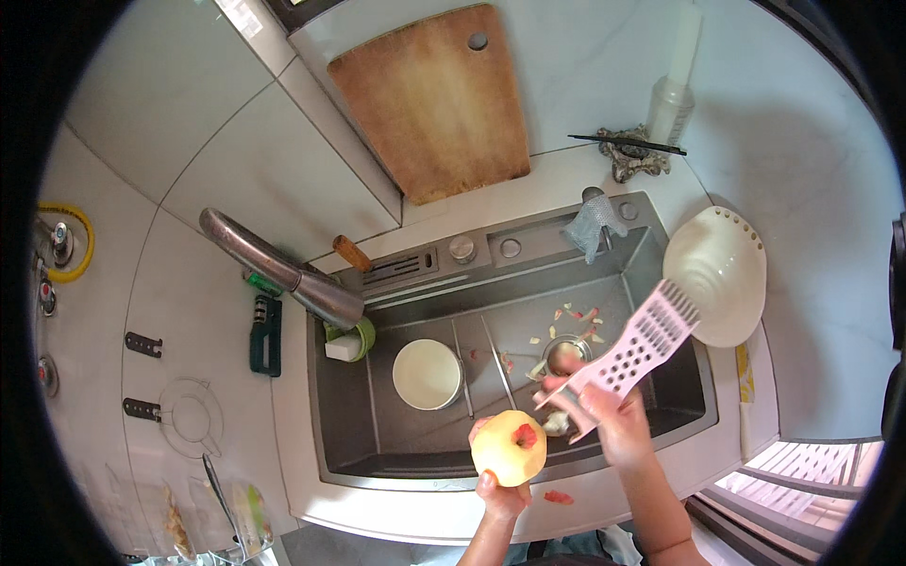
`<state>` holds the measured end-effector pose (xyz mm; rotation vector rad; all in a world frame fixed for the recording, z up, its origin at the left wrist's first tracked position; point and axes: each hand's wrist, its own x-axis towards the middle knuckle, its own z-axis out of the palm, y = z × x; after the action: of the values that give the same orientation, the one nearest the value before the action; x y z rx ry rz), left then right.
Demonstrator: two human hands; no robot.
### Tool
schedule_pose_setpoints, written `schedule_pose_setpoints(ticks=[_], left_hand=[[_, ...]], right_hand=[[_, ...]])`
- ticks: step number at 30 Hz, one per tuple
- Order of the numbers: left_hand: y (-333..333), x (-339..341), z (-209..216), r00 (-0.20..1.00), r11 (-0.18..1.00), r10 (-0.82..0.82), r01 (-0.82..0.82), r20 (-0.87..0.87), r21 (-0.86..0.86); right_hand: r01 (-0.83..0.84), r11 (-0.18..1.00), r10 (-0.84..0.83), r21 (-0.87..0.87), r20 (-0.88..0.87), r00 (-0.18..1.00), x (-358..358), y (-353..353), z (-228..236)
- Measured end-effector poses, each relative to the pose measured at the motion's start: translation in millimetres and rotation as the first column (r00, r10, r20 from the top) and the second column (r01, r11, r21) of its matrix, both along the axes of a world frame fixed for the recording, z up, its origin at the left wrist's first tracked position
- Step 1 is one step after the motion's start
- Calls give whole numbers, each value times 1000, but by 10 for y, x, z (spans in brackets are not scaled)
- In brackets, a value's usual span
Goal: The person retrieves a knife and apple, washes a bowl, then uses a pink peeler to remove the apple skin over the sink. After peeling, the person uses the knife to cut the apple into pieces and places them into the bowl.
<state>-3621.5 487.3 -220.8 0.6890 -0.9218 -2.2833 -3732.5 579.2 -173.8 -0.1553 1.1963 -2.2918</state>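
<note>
A pale countertop (604,189) fills the centre and right of the frame, with a dark grey sink (528,311) sunk into its middle. On the sink floor a white bowl (427,374) stands at centre, and red and pale peel scraps (576,321) lie scattered around the drain (564,354) to its right. A green cup with a sponge (349,341) sits in the sink's left corner under the metal tap (274,269). At the sink's right edge a white colander (715,274) rests on the counter. A wooden cutting board (434,99) leans at the upper centre, and a clear bottle (672,99) stands at upper right. One red peel scrap (559,496) lies on the counter's front rim, at lower centre.
</note>
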Motion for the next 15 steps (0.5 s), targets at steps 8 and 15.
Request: schedule_pose_setpoints(ticks=[8,15], left_hand=[[-66,74,101,952,973,-201,221,-230,64],[-277,100,-9,966,969,-229,214,123,123]], right_hand=[[47,979,-60,199,61,996,-146,-46,-182],[-35,904,85,426,-97,992,-391,364,-538]])
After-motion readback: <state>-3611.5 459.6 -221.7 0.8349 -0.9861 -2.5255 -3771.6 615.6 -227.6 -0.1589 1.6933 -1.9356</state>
